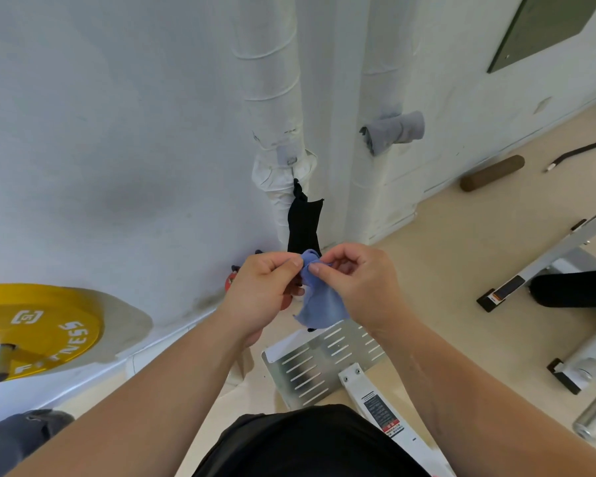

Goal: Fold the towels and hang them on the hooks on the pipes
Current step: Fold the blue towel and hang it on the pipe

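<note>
Head view: left hand [265,287] and right hand [358,280] both pinch the blue towel [319,301] at its top edge, fingers curled, thumbs and forefingers close together. The towel is small, light blue and thin. Its top is bunched between the fingertips and the rest hangs loose and creased (not folded flat). It is held mid-air in front of the pipes, above a slotted metal plate [310,370]. Behind it a black towel [303,222] hangs down the left pipe [272,80]. A grey towel [393,130], rolled up, sits on the right pipe [382,63]. Yellow weight plate [31,332] far left.
</note>
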A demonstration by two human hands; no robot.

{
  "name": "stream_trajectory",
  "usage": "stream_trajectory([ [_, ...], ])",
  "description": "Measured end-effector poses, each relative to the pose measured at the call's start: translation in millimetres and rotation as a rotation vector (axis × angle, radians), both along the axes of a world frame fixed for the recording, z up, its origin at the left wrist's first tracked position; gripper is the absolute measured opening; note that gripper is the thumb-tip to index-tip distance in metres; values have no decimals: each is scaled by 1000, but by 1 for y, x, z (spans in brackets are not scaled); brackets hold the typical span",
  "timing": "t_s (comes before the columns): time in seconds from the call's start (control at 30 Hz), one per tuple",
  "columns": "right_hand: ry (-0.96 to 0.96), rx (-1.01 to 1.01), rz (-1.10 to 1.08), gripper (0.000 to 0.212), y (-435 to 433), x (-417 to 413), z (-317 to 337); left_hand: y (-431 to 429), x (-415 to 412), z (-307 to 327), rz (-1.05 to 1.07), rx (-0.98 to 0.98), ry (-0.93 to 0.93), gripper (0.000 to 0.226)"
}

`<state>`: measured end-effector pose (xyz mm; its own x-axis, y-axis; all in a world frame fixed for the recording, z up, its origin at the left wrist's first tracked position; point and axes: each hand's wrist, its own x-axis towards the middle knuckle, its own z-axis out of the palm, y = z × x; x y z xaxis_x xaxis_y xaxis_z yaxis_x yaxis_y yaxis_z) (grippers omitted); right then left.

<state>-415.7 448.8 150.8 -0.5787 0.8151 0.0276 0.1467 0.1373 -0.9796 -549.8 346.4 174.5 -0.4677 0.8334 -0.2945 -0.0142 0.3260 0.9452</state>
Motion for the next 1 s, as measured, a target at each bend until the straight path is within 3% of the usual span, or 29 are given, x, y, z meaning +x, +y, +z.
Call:
stream_trajectory([
  [0.47, 107, -52, 23, 14, -6, -1, -3, -9, 3, 8, -25, 28, 12, 31],
  [0.63, 103, -16, 37, 14, -7, -1, -7, -9, 6, 7, -44, 40, 115, 23],
  [0.73, 3, 102, 73, 11, -1, -1, -10, -7, 3, 9, -35, 6, 215, 25],
  [0.83, -223, 257, 222, 6, 15, -1, -17, -4, -7, 19, -22, -19, 328, 24],
  [1.0, -516, 503, 346, 17, 32, -4, -24, -2, -32, 36, 47, 74, 452, 20],
])
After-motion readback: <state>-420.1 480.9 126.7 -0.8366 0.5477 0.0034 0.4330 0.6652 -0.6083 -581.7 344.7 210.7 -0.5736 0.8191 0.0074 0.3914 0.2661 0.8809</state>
